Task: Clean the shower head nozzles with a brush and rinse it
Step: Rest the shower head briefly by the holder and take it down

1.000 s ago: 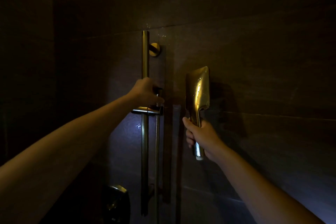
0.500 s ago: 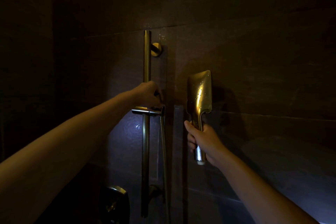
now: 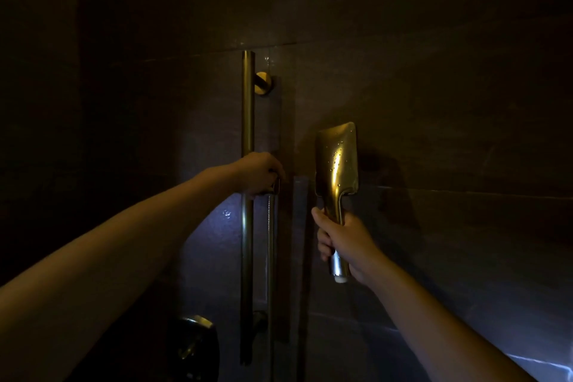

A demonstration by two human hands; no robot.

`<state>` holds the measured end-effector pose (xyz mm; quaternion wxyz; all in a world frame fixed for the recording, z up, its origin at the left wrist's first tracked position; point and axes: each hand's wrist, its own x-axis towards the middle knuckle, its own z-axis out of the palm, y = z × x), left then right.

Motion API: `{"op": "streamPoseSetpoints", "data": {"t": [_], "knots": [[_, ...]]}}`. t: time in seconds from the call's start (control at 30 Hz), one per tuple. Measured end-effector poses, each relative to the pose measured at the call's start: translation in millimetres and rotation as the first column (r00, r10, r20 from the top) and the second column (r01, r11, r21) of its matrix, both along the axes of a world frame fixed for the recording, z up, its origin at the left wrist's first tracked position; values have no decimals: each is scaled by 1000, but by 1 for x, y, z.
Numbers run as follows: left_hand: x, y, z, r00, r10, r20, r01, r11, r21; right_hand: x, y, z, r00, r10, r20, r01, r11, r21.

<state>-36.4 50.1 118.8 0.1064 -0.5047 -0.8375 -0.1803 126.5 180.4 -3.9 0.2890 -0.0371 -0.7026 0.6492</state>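
A gold rectangular shower head (image 3: 336, 158), wet with droplets, stands upright in front of the dark tiled wall. My right hand (image 3: 344, 240) grips its handle, whose silver end sticks out below my fist with no hose on it. My left hand (image 3: 259, 174) is curled round the slider bracket on the vertical gold rail (image 3: 247, 121), covering the bracket. The metal hose (image 3: 271, 257) hangs straight down from under that hand. No brush is in view.
The rail is fixed to the wall by a round gold mount (image 3: 263, 83) near its top. A dark round valve handle (image 3: 193, 341) sits low at the left. The shower is very dim, with a pale light patch at the lower right.
My left hand has closed over the slider bracket, hiding it. The hose now hangs straight. The shower head sank slightly and turned a little in my right hand.
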Motion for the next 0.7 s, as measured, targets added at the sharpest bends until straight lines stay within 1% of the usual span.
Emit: {"op": "streamPoseSetpoints", "data": {"t": [0.2, 0.27, 0.33, 0.4, 0.43, 0.47, 0.53, 0.6, 0.7], "knots": [[3, -7, -6, 1000, -5, 7, 4, 997, 77, 8, -4, -1, 1000, 4, 14, -3, 999, -38], [10, -12, -11, 999, -12, -49, 20, 984, 176, 10, -7, 0, 1000, 2, 17, -1, 999, -38], [23, -17, -21, 990, -37, -140, 81, 942, 327, 11, -11, 0, 1000, -3, 11, 4, 999, -37], [42, -19, -35, 982, -92, -167, 155, 896, 416, 8, -17, 0, 999, -32, 10, 33, 999, -30], [52, -19, -42, 983, -126, -131, 171, 889, 426, 7, -20, -1, 998, -54, 8, 55, 998, -26], [62, -19, -50, 985, -163, -63, 175, 888, 426, 5, -24, -1, 997, -73, -1, 72, 997, -28], [78, -18, -67, 966, -222, 131, 150, 898, 414, 1, -29, -6, 995, -94, -29, 94, 996, 0], [88, -14, -82, 923, -256, 288, 133, 913, 385, 0, -33, -13, 995, -93, -26, 95, 990, 100], [92, -8, -106, 834, -276, 478, 81, 918, 388, 4, -39, -30, 995, -70, 71, 50, 968, 246]]}}
